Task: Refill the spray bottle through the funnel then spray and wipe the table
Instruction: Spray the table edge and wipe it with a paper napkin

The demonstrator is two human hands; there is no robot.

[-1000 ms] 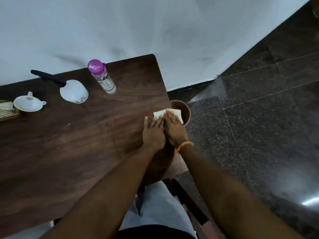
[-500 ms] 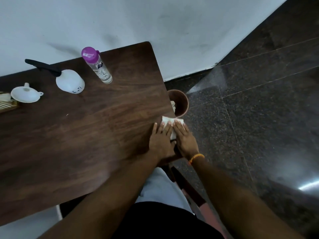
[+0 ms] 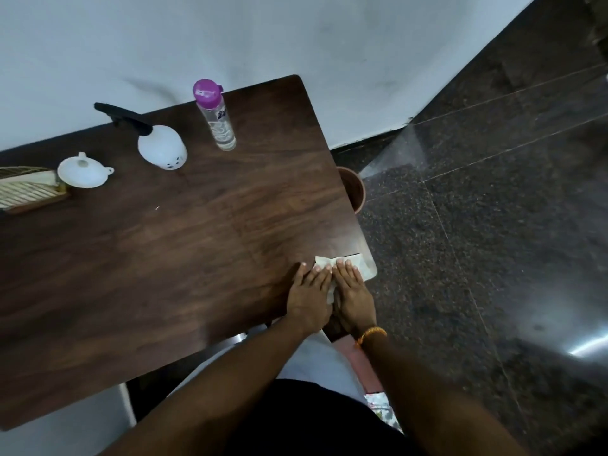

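Both your hands have slid the cloth point(image 3: 342, 263) to the worktop point(image 3: 164, 258) near corner | left hand point(image 3: 309, 299), right hand point(image 3: 353, 297): fingers flat, pressing cloth.

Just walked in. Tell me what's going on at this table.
A person is wiping the wooden table. Both the left hand and the right hand press flat, side by side, on a white cloth at the table's near right corner. The white spray bottle, the funnel and the clear bottle with a purple cap stand untouched along the far side by the wall.
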